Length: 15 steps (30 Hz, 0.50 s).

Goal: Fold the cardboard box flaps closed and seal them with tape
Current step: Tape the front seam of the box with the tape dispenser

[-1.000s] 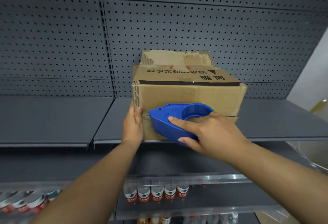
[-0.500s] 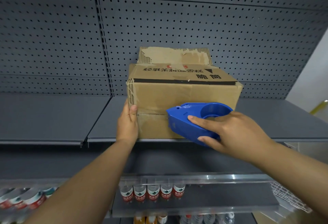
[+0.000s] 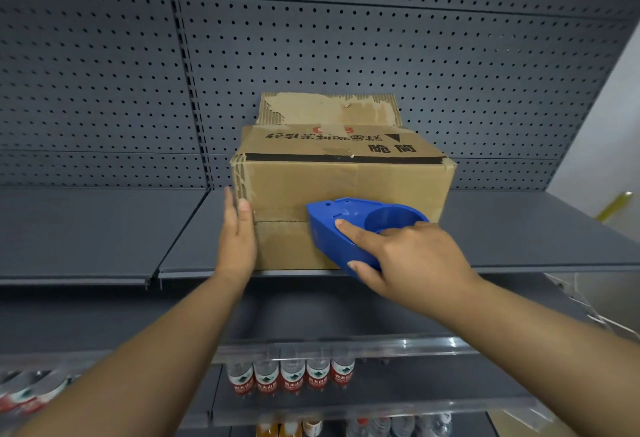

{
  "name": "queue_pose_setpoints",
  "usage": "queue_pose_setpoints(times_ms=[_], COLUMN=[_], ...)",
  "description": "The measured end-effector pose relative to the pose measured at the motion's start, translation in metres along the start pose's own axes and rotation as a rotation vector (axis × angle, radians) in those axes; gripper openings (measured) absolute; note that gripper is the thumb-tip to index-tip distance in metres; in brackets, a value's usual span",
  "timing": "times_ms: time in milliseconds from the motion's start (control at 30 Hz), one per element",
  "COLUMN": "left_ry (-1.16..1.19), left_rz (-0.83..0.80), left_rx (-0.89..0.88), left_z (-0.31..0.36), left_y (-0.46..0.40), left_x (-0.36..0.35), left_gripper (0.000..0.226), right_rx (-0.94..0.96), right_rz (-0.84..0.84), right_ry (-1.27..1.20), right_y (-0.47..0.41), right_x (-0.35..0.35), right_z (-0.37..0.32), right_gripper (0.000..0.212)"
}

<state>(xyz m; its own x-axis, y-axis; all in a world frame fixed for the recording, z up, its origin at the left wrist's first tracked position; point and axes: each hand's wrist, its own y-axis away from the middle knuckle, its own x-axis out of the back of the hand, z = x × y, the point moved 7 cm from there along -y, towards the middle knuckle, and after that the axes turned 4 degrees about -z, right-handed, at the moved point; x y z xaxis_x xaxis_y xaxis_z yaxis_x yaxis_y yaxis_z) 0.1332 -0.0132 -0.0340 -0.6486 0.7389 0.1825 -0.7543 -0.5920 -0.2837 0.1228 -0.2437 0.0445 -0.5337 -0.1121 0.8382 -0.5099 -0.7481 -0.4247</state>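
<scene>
Here, with my right hand [image 3: 408, 256] gripping the blue tape dispenser [image 3: 349, 229] against the seam on the cardboard box [image 3: 346, 187] on the shelf [image 3: 104, 229], I should keep it pressed flat and level while my left hand [image 3: 237, 236], fingers straight, braces the box's corner.
</scene>
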Motion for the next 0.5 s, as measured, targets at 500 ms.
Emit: queue_pose_setpoints(times_ms=[500], left_ry=[-1.152], left_rz=[0.261], left_rx=[-0.881], left_z=[0.052], left_y=[0.015], left_x=[-0.044], left_gripper=[0.064], right_rx=[0.026], right_rz=[0.057], right_ry=[-0.040], right_y=[0.002], right_x=[0.001], right_z=[0.008], right_gripper=[0.054])
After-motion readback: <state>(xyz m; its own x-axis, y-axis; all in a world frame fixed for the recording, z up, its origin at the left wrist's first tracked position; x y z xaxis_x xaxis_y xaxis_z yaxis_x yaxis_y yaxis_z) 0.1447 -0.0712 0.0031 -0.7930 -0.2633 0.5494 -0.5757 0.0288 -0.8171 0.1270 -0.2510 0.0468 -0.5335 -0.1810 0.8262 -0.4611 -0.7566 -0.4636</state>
